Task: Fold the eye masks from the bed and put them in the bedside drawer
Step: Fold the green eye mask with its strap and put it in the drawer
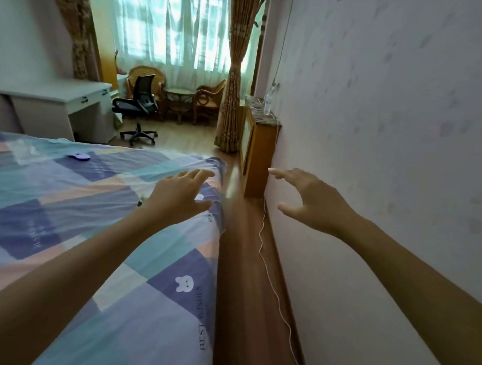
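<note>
Both hands spread empty, left hand (pixel 182 196), right hand (pixel 310 198), purple eye mask (pixel 78 156) far left on bed (pixel 65 215)

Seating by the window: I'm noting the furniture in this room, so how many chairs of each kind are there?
Black office chair: 1
Wicker armchair: 2, one behind the office chair, one right of the round table
Total: 3 chairs
</note>
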`<state>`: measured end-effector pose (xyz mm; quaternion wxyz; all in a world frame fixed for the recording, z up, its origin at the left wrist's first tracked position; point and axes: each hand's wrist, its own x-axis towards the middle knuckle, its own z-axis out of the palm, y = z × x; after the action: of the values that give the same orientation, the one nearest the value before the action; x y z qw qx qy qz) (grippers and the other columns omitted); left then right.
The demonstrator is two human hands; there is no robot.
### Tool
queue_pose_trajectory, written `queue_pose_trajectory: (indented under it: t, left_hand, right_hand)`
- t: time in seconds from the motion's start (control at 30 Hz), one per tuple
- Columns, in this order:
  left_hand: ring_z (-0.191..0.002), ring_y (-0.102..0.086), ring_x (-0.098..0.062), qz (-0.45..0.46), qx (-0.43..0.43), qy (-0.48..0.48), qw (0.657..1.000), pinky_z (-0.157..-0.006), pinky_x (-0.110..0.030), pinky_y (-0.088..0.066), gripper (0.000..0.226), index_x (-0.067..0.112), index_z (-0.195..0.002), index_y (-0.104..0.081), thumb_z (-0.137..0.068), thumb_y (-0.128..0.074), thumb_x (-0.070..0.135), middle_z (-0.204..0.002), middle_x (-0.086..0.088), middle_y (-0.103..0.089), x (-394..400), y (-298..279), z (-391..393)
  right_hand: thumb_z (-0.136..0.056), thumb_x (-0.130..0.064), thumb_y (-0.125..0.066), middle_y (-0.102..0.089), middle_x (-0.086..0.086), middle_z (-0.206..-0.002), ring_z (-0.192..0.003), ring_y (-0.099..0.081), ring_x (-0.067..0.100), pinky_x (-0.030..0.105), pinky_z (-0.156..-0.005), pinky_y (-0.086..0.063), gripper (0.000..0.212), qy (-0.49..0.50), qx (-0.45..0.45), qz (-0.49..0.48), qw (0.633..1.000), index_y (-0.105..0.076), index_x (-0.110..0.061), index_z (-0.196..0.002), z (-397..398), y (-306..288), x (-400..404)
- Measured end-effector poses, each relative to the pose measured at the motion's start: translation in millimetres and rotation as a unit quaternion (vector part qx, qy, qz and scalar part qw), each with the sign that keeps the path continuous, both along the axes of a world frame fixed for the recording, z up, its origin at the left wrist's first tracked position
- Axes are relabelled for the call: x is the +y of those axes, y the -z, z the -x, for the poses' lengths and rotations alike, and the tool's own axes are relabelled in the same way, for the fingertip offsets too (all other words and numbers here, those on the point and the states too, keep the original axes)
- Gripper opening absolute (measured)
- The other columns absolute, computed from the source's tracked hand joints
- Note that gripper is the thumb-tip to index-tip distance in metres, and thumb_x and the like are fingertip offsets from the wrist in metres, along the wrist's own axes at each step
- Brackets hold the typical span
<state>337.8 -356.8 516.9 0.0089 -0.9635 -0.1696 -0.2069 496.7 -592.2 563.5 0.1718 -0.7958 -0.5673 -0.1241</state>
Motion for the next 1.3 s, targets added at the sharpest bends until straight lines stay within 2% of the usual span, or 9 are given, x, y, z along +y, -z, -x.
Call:
queue_pose_trajectory:
  t: [0.13,0.3,0.43,0.53,0.8,1.03,1.3]
  left_hand:
    - [-0.114,-0.059,-0.025,0.005,-0.012,-0.032,0.999,-0.087,-0.039,-0.048,0.063,0.026,-0.139,-0.037,-0.085,-0.061,0.049,-0.140,-0.001,-0.052,18,11,-45]
    - [-0.118,-0.056,-0.026,0.025,0.004,-0.112,0.993,-0.086,-0.038,-0.048,0.063,0.026,-0.140,-0.037,-0.085,-0.061,0.048,-0.141,-0.002,-0.051,49,38,-100]
    - [-0.120,-0.054,-0.026,0.050,0.020,-0.188,0.981,-0.085,-0.038,-0.048,0.063,0.026,-0.139,-0.039,-0.084,-0.062,0.048,-0.141,-0.001,-0.051,70,52,-133]
    - [-0.118,-0.055,-0.027,0.063,0.034,-0.234,0.970,-0.082,-0.037,-0.048,0.063,0.027,-0.140,-0.038,-0.085,-0.061,0.049,-0.142,0.000,-0.050,86,58,-151]
    - [-0.123,-0.050,-0.026,0.093,0.041,-0.336,0.936,-0.085,-0.037,-0.045,0.063,0.028,-0.142,-0.036,-0.086,-0.059,0.046,-0.144,0.001,-0.047,157,75,-185]
    - [-0.123,-0.050,-0.026,0.122,0.047,-0.386,0.913,-0.088,-0.038,-0.044,0.061,0.027,-0.142,-0.036,-0.087,-0.057,0.044,-0.144,-0.001,-0.046,255,93,-230]
    - [-0.122,-0.050,-0.027,0.163,0.072,-0.433,0.884,-0.091,-0.038,-0.042,0.062,0.027,-0.142,-0.036,-0.087,-0.056,0.048,-0.143,-0.002,-0.047,348,118,-288]
  right_hand:
    - [-0.084,-0.032,-0.065,-0.052,-0.007,-0.136,-0.118,-0.052,0.013,0.032,-0.088,-0.051,0.066,-0.043,0.023,0.003,0.999,-0.033,-0.035,-0.142,-64,10,36]
    - [-0.084,-0.033,-0.064,-0.049,-0.004,-0.141,-0.126,-0.048,0.016,0.037,-0.096,-0.048,0.066,-0.110,0.039,0.030,0.993,-0.032,-0.035,-0.142,-146,39,102]
    - [-0.084,-0.032,-0.064,-0.050,-0.003,-0.138,-0.122,-0.051,0.020,0.041,-0.092,-0.051,0.065,-0.171,0.012,0.049,0.984,-0.034,-0.034,-0.141,-207,56,150]
    - [-0.084,-0.032,-0.063,-0.050,-0.003,-0.137,-0.118,-0.054,0.022,0.041,-0.088,-0.052,0.063,-0.208,-0.024,0.068,0.975,-0.036,-0.033,-0.141,-242,61,193]
    - [-0.082,-0.028,-0.065,-0.051,-0.003,-0.138,-0.121,-0.052,0.021,0.041,-0.087,-0.050,0.062,-0.304,-0.043,0.087,0.948,-0.041,-0.032,-0.139,-297,80,319]
    - [-0.083,-0.031,-0.065,-0.053,-0.003,-0.135,-0.116,-0.055,0.021,0.035,-0.086,-0.048,0.061,-0.354,-0.042,0.104,0.929,-0.040,-0.030,-0.140,-349,95,435]
    - [-0.085,-0.030,-0.063,-0.052,-0.002,-0.136,-0.119,-0.053,0.022,0.036,-0.088,-0.047,0.059,-0.405,-0.041,0.139,0.903,-0.040,-0.028,-0.139,-406,116,564]
